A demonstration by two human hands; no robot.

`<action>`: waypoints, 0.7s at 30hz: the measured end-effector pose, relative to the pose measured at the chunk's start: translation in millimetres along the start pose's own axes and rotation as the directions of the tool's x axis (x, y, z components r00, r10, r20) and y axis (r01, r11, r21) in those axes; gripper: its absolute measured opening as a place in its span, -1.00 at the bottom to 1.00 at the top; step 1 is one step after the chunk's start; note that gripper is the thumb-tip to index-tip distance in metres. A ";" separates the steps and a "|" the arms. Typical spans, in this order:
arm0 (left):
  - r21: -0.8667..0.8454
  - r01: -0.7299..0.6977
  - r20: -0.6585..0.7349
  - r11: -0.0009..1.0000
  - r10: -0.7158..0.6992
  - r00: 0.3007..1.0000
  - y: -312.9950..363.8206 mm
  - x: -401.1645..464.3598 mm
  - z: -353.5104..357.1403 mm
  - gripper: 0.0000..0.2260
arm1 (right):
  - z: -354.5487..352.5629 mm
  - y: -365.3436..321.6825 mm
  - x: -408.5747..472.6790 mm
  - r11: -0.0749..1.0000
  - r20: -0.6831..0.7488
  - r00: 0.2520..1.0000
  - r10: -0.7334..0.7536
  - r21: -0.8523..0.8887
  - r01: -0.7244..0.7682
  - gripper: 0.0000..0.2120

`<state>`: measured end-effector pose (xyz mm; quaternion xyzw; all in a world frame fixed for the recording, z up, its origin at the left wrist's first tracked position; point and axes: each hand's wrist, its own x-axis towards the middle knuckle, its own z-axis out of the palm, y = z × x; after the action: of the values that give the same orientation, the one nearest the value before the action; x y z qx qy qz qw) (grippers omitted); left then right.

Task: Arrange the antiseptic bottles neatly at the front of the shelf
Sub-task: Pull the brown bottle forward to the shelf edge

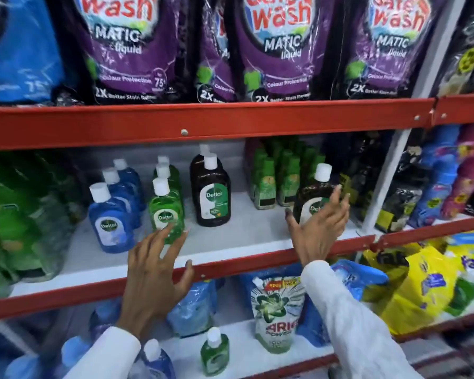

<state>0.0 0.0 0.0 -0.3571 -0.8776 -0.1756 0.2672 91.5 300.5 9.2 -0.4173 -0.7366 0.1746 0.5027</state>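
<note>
On the white middle shelf [225,239] stand rows of Dettol bottles with white caps: blue bottles [108,214] at the left, green bottles [164,206] beside them, brown bottles [212,192] in the middle. Another brown bottle [314,195] stands apart at the right. My right hand [319,228] is spread open just in front of that bottle, fingers beside its label, not closed on it. My left hand [159,266] is open too, its fingertips reaching the base of the front green bottle.
Small green bottles [277,181] stand behind the right brown bottle. Purple detergent pouches [126,50] fill the shelf above. Green refill packs [17,220] crowd the left. Below lie an Ariel pouch [278,313], a small green bottle [215,351] and yellow packs [422,283]. A red shelf rail [230,265] runs between.
</note>
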 end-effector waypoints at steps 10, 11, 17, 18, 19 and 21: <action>0.033 0.087 0.002 0.996 -0.087 0.996 -16.6 -14.6 20.3 -0.54 | 7.3 3.7 3.7 0.971 0.052 0.998 0.039 0.233 -0.050 0.11; 0.029 0.098 0.004 0.995 -0.098 0.995 -20.4 -16.5 21.2 -0.55 | 6.9 -1.7 -2.4 0.966 0.052 0.999 0.015 0.257 -0.028 0.11; 0.013 0.129 0.052 0.992 -0.129 0.990 -43.9 -34.4 26.3 -0.66 | 11.6 -62.0 -53.6 0.925 0.177 0.976 -0.129 0.375 0.054 0.11; 0.003 0.132 0.064 0.991 -0.132 0.989 -48.8 -37.0 26.0 -0.66 | 14.3 -73.4 -62.1 0.922 0.212 0.966 -0.147 0.383 0.056 0.11; -0.008 0.130 0.071 0.991 -0.129 0.989 -53.1 -39.2 25.5 -0.66 | 16.7 -83.7 -70.0 0.919 0.243 0.957 -0.160 0.391 0.054 0.11; -0.012 0.125 0.078 0.992 -0.123 0.989 -59.8 -43.2 23.9 -0.66 | 22.5 -100.4 -84.3 0.918 0.289 0.942 -0.170 0.394 0.045 0.11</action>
<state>-25.2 -52.0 -51.7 -0.3105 -0.9063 -0.1853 0.2189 39.9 178.3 17.3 -0.2364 -0.7817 0.3510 0.4580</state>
